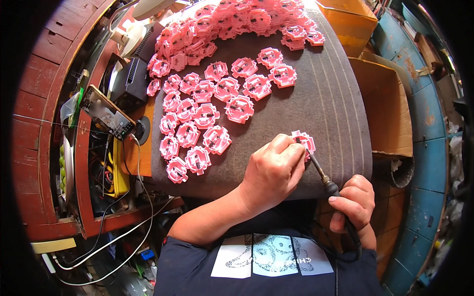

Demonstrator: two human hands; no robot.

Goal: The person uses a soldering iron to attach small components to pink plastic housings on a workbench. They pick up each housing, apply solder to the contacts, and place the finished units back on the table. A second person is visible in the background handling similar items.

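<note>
My right hand [354, 204] is wrapped round the dark handle of a soldering iron [330, 187], its metal shaft slanting up and left. The tip meets or nearly meets a pink plastic part [305, 140] near the front right of the grey worktop [296, 106]. Over the left side of that part, my left hand [276, 165] is closed in a pinch. What its fingers hold is hidden, and I cannot tell whether they grip the part itself. Several matching pink parts with dark pieces inside [239, 109] lie in loose rows to the left.
A dense heap of pink parts [237, 22] covers the worktop's far end. On the left, a phone [107, 112] stands tilted beside a black box [129, 81], with white cables [143, 190] trailing below. Open cardboard boxes [382, 106] stand along the right edge.
</note>
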